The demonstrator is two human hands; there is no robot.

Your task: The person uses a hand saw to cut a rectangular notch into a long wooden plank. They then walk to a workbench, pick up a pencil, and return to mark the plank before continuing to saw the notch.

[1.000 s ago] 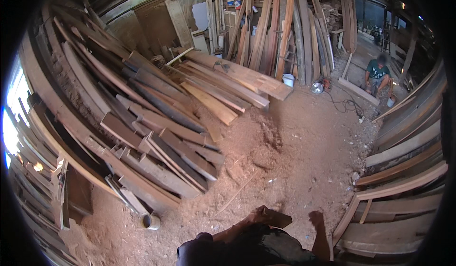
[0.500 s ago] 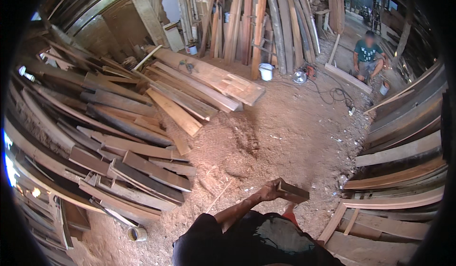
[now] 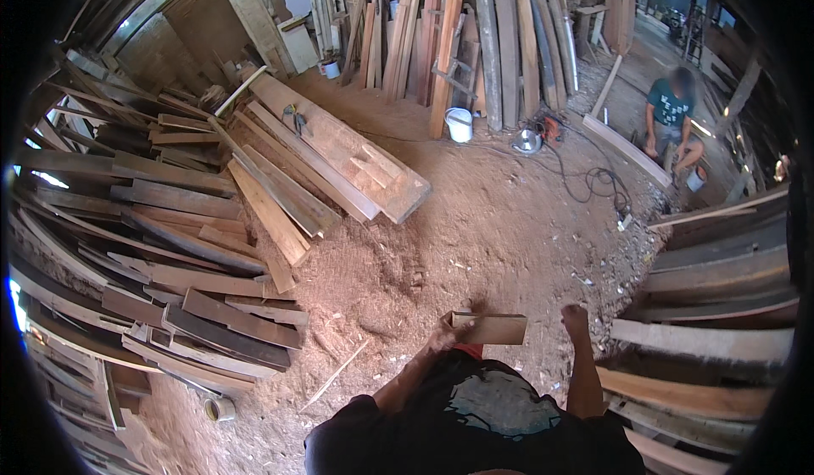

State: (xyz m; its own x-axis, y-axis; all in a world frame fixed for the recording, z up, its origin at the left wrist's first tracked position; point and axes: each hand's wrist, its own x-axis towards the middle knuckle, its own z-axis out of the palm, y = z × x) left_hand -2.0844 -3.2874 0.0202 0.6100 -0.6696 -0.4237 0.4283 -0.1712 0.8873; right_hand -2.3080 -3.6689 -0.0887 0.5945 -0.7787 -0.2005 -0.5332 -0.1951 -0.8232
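Note:
In front of my body, my left hand (image 3: 446, 334) grips one end of a short wooden board (image 3: 497, 330), its fingers wrapped round the edge. The board is held roughly level, pointing to the right, above the sawdust-covered ground. My right hand (image 3: 575, 316) is raised to the right of the board and apart from it. Its fingers look curled in, and nothing shows in them.
Piled planks (image 3: 229, 326) lie at left, and more boards (image 3: 704, 339) are stacked at right. Wide planks (image 3: 339, 157) with a power tool (image 3: 295, 119) lie ahead. Beyond are a white bucket (image 3: 459, 125), a circular saw (image 3: 527, 141), a cable (image 3: 598, 184) and a crouching person (image 3: 670, 114).
My right hand and forearm have come into view at the right. My left hand has shifted left with the board. The view has turned somewhat to the right.

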